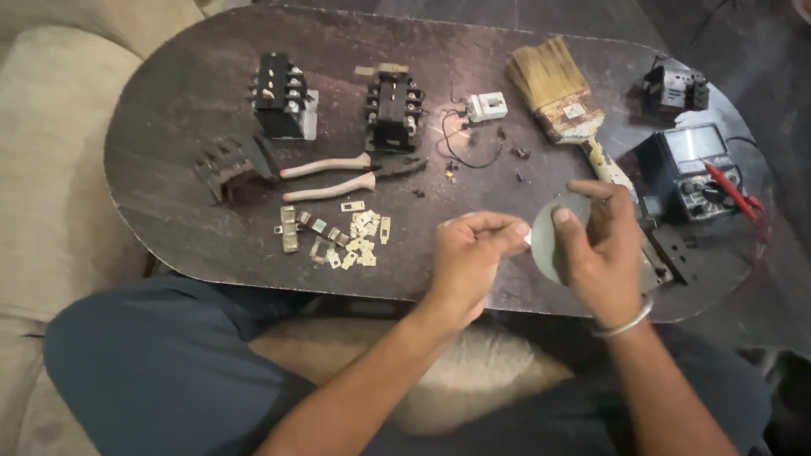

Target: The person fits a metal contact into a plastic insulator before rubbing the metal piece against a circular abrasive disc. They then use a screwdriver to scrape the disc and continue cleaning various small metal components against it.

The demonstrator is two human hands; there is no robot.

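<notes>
My right hand holds a round grey disc upright over the near edge of the dark oval table, thumb pressed on its face. My left hand is closed beside it, fingertips pinching a small pale piece against the disc's left rim. A metal bangle circles my right wrist. What the small piece is cannot be made out.
On the table lie pliers, a pile of small brass contact plates, two black contactor blocks, a black cover, a paintbrush, a small white switch and a multimeter with a red probe.
</notes>
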